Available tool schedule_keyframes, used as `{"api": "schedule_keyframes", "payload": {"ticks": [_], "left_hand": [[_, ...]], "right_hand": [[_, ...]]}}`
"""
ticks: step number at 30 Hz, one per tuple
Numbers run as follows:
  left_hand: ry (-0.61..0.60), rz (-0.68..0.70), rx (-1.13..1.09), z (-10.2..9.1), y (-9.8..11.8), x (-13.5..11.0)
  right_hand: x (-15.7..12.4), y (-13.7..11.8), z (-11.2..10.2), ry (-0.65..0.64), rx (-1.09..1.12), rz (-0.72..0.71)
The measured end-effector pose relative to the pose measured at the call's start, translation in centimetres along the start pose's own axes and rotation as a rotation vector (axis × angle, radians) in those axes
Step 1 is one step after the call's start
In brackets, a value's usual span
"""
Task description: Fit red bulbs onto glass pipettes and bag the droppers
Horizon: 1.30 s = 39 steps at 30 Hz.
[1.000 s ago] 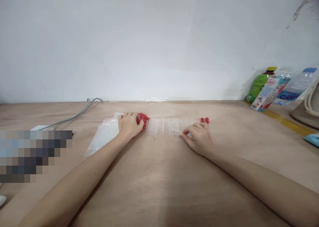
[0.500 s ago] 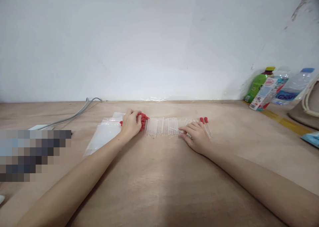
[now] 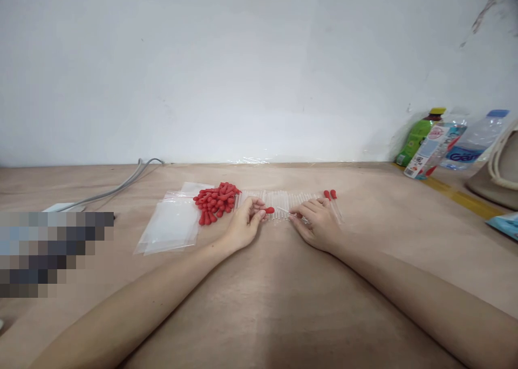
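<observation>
Between thumb and fingers, my left hand point(image 3: 246, 223) pinches a red rubber dropper bulb point(image 3: 269, 210), its rounded end toward the right. My right hand point(image 3: 318, 220) is closed on a thin clear glass tube point(image 3: 283, 211) that points left at the bulb; a small gap separates the two. Behind both hands lies a row of clear tubes point(image 3: 279, 198) side by side, partly hidden by my fingers. A heap of red bulbs point(image 3: 216, 200) sits to the left of my left hand. Past my right hand lie two droppers point(image 3: 333, 196) with red bulbs on their tubes.
Clear plastic bags point(image 3: 168, 226) lie under and beside the heap. A grey cable point(image 3: 117, 188) runs along the left. At the right stand a green bottle point(image 3: 418, 139), a carton point(image 3: 433, 149), a water bottle point(image 3: 471, 145) and a bag point(image 3: 496, 169). A wall point(image 3: 259, 72) closes off the back.
My left hand has moved right from the heap, bringing one red bulb close to the tube. The heap is now uncovered. My right hand holds its tube in nearly the same place.
</observation>
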<state>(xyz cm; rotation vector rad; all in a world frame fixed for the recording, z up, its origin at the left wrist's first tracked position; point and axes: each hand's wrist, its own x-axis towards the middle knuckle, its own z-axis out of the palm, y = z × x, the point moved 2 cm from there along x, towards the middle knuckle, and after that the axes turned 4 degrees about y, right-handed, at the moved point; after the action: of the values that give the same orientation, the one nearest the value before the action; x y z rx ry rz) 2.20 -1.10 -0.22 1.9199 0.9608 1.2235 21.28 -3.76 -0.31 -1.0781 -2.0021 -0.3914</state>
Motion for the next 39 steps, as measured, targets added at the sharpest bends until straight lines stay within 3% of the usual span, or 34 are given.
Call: {"api": "schedule_keyframes", "payload": {"ticks": [4, 10, 18, 22, 25, 32, 39], "left_hand": [[-0.038, -0.015, -0.049, 0.1, -0.3, 0.1], [0.034, -0.068, -0.085, -0.2, -0.7, 0.4], [-0.178, 0.006, 0.004, 0.4, 0.4, 0.0], [-0.103, 0.08, 0.15, 0.1, 0.8, 0.0], [-0.024, 0.076, 0.109, -0.1, 0.8, 0.1], [-0.048, -0.024, -0.085, 0.1, 0.5, 0.2], [-0.035, 0.05, 0.006, -0.1, 0.4, 0.0]], "right_hand": [[0.2, -0.3, -0.1, 0.02, 0.001, -0.016], [0.2, -0.5, -0.3, 0.02, -0.018, -0.037], [0.2, -0.5, 0.0, 0.01, -0.01, -0.049], [0.2, -0.6, -0.1, -0.001, 0.006, -0.06], [0.2, -0.5, -0.4, 0.015, 0.011, -0.04], [0.0, -0.3, -0.7, 0.009, 0.002, -0.038], [-0.2, -0.3, -0.5, -0.009, 0.057, -0.072]]}}
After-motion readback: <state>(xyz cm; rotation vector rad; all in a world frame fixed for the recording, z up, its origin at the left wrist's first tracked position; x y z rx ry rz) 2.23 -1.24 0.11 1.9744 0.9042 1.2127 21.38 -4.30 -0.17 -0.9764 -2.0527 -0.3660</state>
